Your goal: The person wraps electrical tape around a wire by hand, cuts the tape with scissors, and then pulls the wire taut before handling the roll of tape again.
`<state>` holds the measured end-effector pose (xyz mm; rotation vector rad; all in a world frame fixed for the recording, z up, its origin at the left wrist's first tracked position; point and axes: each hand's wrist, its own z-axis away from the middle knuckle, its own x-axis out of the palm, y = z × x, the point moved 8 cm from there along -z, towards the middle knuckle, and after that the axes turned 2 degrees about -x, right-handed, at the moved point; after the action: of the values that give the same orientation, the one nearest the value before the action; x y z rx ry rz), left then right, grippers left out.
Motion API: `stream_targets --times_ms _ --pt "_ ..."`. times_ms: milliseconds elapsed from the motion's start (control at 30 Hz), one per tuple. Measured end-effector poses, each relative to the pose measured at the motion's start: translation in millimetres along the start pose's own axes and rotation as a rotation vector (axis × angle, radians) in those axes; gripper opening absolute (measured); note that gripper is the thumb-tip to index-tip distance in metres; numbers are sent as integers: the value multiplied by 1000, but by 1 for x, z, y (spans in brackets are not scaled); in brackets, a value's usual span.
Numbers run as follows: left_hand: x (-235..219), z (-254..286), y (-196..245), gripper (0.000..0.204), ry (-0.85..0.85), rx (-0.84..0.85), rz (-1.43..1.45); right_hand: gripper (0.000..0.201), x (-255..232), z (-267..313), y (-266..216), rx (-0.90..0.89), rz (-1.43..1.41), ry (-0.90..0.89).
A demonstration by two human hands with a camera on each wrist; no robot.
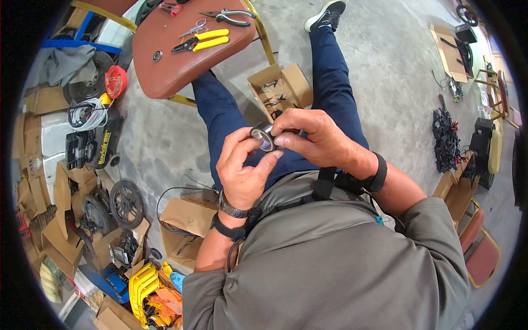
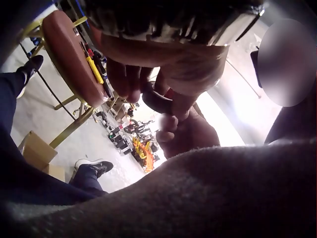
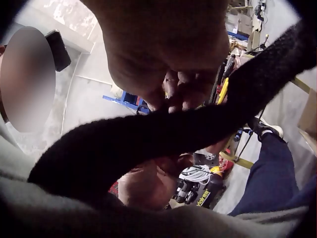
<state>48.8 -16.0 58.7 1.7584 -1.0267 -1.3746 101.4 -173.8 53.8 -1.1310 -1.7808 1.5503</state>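
Note:
A roll of black electrical tape [image 1: 258, 130] is held in front of the lap, its pale inner core turned toward the head camera. My left hand [image 1: 240, 168] grips the roll between fingers and thumb from the left side. From the right, my right hand [image 1: 324, 138] pinches at the roll's edge with thumb and forefinger. In the left wrist view the roll shows as a dark ring [image 2: 156, 102] among the fingers. The black strap hides much of the right hand's work in the right wrist view.
A brown padded chair [image 1: 165, 77] carries yellow-handled wire strippers [image 1: 212, 40], scissors [image 1: 194, 27], pliers [image 1: 234, 17], a red-handled tool [image 1: 170, 8] and a small ring [image 1: 158, 55]. Between the legs stands an open cardboard box [image 1: 298, 85] with wire pieces. Boxes and wheels crowd the left.

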Motion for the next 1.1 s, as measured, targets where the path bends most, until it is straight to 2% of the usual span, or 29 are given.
stream_targets --times_ms 33,133,233,333,433,633,867,967,1100 --pt "-1 0 0 37 8 5 -25 19 1 0 1 -13 6 -17" --pt "-2 -1 1 42 22 -26 -15 22 4 4 10 93 -185 71" --pt "2 4 -12 53 75 -159 211 23 3 3 3 39 -72 55" --pt "2 2 -7 60 49 -117 115 23 2 1 -5 14 44 27" --pt "1 1 -1 63 16 -47 36 22 2 1 -7 4 45 22" --pt "0 1 0 62 17 -30 25 19 3 2 -7 -10 35 36" --pt "1 1 -4 62 13 -46 109 20 4 -1 -9 -129 98 -5" --pt "0 1 -2 63 14 5 66 23 3 2 -4 29 -24 72" --pt "0 2 -5 65 26 22 69 26 2 0 -9 -25 100 42"
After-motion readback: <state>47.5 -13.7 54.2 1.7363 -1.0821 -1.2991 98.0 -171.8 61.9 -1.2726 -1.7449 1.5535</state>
